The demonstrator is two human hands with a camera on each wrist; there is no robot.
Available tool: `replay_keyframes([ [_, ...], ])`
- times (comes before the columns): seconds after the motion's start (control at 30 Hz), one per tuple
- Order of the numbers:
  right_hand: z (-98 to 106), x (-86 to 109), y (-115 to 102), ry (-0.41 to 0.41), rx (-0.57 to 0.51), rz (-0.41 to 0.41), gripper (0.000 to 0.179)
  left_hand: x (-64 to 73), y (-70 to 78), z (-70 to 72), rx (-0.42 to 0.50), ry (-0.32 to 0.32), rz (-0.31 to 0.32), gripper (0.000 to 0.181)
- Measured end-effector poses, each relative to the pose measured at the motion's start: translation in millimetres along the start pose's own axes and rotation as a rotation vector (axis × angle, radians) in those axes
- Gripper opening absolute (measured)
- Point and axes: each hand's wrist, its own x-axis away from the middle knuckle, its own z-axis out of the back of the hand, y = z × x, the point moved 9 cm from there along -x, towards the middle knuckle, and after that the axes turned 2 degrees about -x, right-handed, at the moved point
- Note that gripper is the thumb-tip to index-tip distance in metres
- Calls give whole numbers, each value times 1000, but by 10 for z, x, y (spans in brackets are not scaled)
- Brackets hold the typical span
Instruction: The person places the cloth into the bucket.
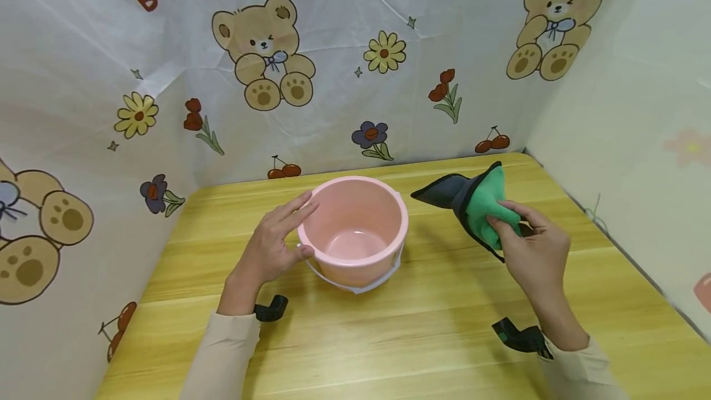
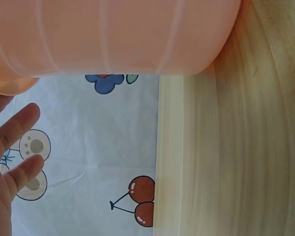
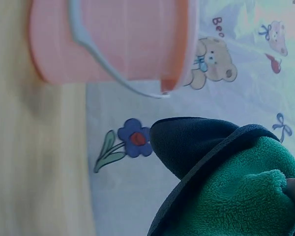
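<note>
A pink bucket (image 1: 355,270) stands upright on the table, its inside bare and its pale handle hanging down at the front. My left hand (image 1: 274,242) is at the bucket's left rim, with fingers extended and spread and the thumb at the near side. In the left wrist view, the fingers (image 2: 22,125) show beside the bucket wall (image 2: 103,37). To the right of the bucket, my right hand (image 1: 536,252) pinches a green and dark grey cloth (image 1: 486,202) with black edging, held above the table. The cloth (image 3: 246,187) looks fluffy on its green side in the right wrist view.
The wood-grain table (image 1: 389,350) meets a white printed sheet (image 1: 333,79) with bears and flowers at the back and left. A pale wall (image 1: 639,141) rises on the right. Black wrist devices (image 1: 272,308) sit on both wrists.
</note>
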Motion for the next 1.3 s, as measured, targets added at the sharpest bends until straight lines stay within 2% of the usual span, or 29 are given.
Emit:
replay_keyframes([
  [0.2, -83, -121, -274, 0, -99, 51, 20, 18, -10, -5, 1, -5, 1, 94],
  [0.53, -336, -173, -632, -53, -200, 130, 23, 43, 2, -13, 4, -17, 8, 95],
  [0.73, -477, -183, -814, -100, -215, 120, 21, 44, -6, 1, 9, -11, 9, 95],
  [0.93, -668, -159, -893, -213, -275, 72, 20, 45, -12, 5, 9, -19, 16, 93],
  [1.13, -882, -77, -895, -346, -393, -53, 21, 44, -6, -2, 19, -30, 28, 91],
  [1.3, -1084, -1, -873, -461, -436, -165, 27, 44, -14, -4, 19, -27, 29, 89],
])
